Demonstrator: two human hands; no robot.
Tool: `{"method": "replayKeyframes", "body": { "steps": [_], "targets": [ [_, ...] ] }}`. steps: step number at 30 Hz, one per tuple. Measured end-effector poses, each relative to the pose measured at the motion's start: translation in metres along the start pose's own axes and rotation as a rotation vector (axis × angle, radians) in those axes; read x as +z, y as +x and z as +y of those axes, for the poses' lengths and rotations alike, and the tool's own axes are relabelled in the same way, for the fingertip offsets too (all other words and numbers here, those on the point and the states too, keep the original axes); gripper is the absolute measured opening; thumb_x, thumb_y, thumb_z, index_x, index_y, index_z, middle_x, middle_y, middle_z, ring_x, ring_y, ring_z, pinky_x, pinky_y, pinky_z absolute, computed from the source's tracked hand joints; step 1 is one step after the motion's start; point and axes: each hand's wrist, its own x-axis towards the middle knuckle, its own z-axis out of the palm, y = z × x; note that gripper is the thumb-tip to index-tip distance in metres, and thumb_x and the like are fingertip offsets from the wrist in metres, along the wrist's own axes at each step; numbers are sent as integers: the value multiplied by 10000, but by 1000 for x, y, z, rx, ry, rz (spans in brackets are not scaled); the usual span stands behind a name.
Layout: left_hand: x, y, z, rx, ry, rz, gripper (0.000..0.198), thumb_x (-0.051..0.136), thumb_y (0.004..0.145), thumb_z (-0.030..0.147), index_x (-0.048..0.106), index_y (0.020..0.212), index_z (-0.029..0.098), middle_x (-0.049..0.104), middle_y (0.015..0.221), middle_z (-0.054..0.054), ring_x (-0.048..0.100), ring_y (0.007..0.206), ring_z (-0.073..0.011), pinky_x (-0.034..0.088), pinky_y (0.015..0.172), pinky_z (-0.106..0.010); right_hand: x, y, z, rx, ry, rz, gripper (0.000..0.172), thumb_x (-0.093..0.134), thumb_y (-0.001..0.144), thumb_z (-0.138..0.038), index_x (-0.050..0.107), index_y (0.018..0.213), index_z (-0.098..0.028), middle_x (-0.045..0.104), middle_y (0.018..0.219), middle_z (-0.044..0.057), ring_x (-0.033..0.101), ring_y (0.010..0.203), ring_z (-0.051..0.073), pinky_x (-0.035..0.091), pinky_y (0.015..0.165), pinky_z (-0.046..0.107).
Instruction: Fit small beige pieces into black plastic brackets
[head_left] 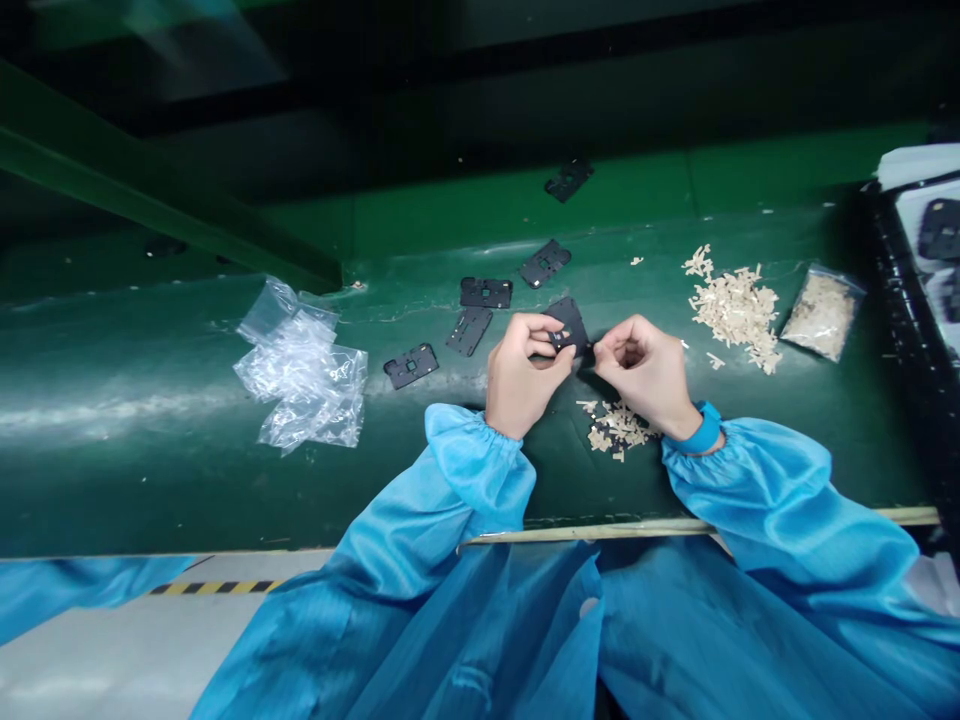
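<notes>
A glossy blue smock (487, 640) lies nearest; beyond it, the left hand (525, 375) grips one thin black plate (571, 318) above the green bench (420, 480), apparently so its right edge is free for the right hand (645, 370), whose fingertips pinch together there, contents too small to tell. Around it lie a small heap of pale, flat chips (616, 428), likely placed for reach, loose plates (471, 290) with cut-outs, and crumpled clear bags (311, 375).
</notes>
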Motion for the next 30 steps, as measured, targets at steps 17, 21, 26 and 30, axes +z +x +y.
{"method": "replayKeyframes", "body": {
  "steps": [17,21,26,30],
  "targets": [
    [-1,1,-1,3,15,-8,312,759,774,126,622,1042,207,698,934,0,683,715,-71,595,629,-155,0,1,-1,-29,-24,-17,106,693,859,-254,602,810,-230,628,699,0,549,596,134,442,540,274],
    [0,2,0,11,17,-4,314,761,769,122,624,1039,205,693,920,2,674,701,-65,587,621,-146,0,1,-2,-39,-23,-30,111,696,856,-262,603,803,-232,623,693,-2,545,588,133,436,538,277],
    [0,1,-2,15,13,-5,313,760,772,127,623,1043,205,690,927,1,671,711,-64,584,628,-143,0,1,-2,-38,-17,-47,108,696,862,-277,614,811,-229,629,696,-1,542,584,131,436,540,276],
    [0,1,-4,10,-4,0,312,757,781,140,622,1054,209,687,942,0,672,713,-64,592,633,-149,-1,0,-1,-47,-7,-46,96,688,866,-264,618,813,-227,633,703,-2,539,581,125,440,549,273]
  ]
}}
